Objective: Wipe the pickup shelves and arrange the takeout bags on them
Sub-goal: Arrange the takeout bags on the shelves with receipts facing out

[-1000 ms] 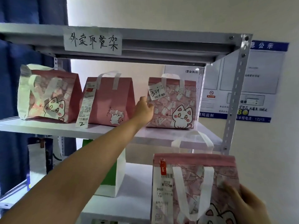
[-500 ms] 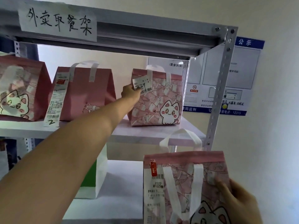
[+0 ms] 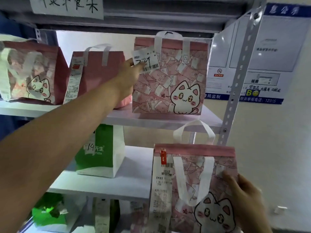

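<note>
My left hand [image 3: 128, 75] reaches up to the right pink cat bag [image 3: 170, 81] on the upper shelf [image 3: 159, 121] and pinches its white receipt tag [image 3: 145, 62]. My right hand [image 3: 244, 197] grips the right side of another pink cat bag [image 3: 193, 187], held in front of the rack at lower right. A long receipt hangs down that bag's left front. A plain pink bag [image 3: 96, 73] and a third cat bag [image 3: 28, 71] stand further left on the upper shelf.
A green and white pizza bag [image 3: 101, 153] stands on the middle shelf [image 3: 107, 184]. More green bags [image 3: 48, 211] sit below. The perforated rack post [image 3: 239, 78] rises at right. Notice posters [image 3: 269, 56] hang on the wall behind.
My view has moved closer and to the right. My left hand has risen from the bag's side to its receipt tag and taken hold of it. The held bag stays in my right hand.
</note>
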`<move>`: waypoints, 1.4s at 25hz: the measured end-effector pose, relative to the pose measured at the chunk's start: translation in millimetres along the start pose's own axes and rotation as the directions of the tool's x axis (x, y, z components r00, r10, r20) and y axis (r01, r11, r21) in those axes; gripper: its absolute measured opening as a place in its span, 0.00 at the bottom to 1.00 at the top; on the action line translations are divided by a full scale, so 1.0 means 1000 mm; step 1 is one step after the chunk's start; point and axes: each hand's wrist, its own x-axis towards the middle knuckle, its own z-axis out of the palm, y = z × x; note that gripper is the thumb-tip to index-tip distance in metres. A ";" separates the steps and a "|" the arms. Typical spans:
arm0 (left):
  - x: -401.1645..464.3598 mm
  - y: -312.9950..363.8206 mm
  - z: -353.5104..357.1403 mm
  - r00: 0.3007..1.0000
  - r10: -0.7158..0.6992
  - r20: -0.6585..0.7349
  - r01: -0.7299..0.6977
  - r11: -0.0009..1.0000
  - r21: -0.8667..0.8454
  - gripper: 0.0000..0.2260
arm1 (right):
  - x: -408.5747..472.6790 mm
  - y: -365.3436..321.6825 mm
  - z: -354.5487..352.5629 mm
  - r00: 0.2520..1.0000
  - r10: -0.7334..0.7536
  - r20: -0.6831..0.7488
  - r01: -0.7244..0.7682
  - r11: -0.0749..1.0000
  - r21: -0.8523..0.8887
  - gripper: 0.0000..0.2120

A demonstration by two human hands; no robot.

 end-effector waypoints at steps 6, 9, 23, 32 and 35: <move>-0.043 0.021 -0.039 1.000 -0.001 0.004 0.001 0.998 -0.058 0.06 | -0.002 0.004 0.011 0.998 0.059 0.016 -0.060 0.997 0.039 0.04; -0.070 0.028 -0.062 0.999 -0.031 0.033 0.034 0.996 -0.088 0.08 | -0.009 0.000 0.011 0.997 0.071 -0.015 -0.070 0.997 0.009 0.08; -0.206 -0.050 -0.214 0.950 -0.281 0.134 0.306 0.923 -0.235 0.07 | -0.087 -0.056 0.001 0.976 0.011 -0.217 -0.034 0.994 -0.103 0.07; -0.269 -0.126 -0.249 0.920 -0.374 0.120 0.388 0.911 -0.140 0.06 | -0.104 -0.147 -0.017 0.911 -0.162 -0.380 0.180 0.984 0.012 0.14; -0.282 -0.146 -0.248 0.912 -0.384 0.141 0.397 0.915 -0.075 0.07 | -0.093 -0.173 0.000 0.922 -0.177 -0.343 0.210 0.976 0.061 0.15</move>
